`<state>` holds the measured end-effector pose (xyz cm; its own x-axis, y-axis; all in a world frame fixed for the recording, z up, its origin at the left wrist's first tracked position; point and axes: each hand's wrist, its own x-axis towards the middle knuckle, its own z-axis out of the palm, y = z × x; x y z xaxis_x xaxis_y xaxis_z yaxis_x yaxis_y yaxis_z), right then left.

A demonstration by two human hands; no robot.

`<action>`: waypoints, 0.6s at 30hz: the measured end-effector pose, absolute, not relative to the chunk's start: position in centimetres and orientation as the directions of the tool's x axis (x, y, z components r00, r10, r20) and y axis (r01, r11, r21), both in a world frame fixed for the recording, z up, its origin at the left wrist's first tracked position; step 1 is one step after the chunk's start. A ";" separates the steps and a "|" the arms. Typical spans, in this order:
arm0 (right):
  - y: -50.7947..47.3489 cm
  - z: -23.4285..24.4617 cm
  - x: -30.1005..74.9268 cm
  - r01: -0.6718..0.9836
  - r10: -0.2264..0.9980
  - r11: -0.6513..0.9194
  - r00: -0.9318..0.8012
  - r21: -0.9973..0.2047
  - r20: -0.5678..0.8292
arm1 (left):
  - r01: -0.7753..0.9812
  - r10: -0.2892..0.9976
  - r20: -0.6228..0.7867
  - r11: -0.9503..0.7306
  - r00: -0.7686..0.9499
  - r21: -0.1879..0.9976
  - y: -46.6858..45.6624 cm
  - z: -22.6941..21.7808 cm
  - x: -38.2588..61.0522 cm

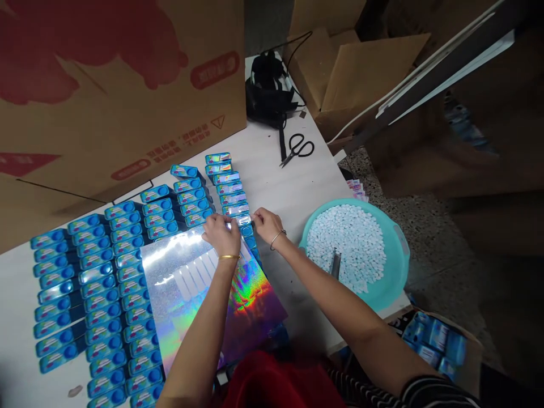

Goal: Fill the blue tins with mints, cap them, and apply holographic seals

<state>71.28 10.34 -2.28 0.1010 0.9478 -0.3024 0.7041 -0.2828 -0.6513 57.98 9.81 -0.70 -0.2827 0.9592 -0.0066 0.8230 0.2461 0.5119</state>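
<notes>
My left hand (221, 233) and my right hand (267, 226) meet over a column of small blue boxes (233, 198). Between my pinched fingertips a small shiny sticker (243, 220) lies along the top of one box, with a hand at each end. Several boxes farther up that column carry shiny stickers on top. Under my left wrist a holographic sticker sheet (259, 306) rests on other boxes, showing several pale bare strips where stickers are gone.
Rows of blue boxes (97, 258) fill the table's left. A turquoise basin (397, 272) of white pellets with a metal scoop (336, 264) stands right. Black scissors (297, 148) and a black bag (268, 85) lie farther back. A large carton (127, 113) borders the rows.
</notes>
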 end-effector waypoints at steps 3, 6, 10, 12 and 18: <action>9.4 -2.9 70.8 0.640 0.955 -0.289 0.139 -0.712 -0.263 | 0.807 0.946 -0.002 0.279 -0.325 0.521 9.9 -0.4 58.1; 7.7 -3.4 70.1 0.626 0.978 -0.208 0.121 -0.751 -0.170 | 0.810 0.946 -0.005 0.280 -0.324 0.516 9.9 -0.3 58.0; 6.3 -3.6 69.8 0.741 0.977 -0.146 0.006 -0.656 -0.211 | 0.825 0.949 0.001 0.273 -0.315 0.495 10.1 -0.6 58.5; 6.4 -3.3 70.4 0.816 0.957 -0.119 -0.058 -0.566 -0.285 | 0.819 0.946 -0.013 0.287 -0.323 0.498 10.2 -0.7 58.7; 6.2 -0.1 70.5 0.880 0.985 -0.033 -0.051 -0.475 -0.163 | 0.784 0.994 0.039 0.060 -0.106 0.618 8.0 1.8 52.7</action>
<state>70.46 6.24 -0.12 -0.0514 0.9853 -0.1628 0.8795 -0.0326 -0.4748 52.72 7.97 1.78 -0.1063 0.9936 0.0389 0.7838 0.0596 0.6182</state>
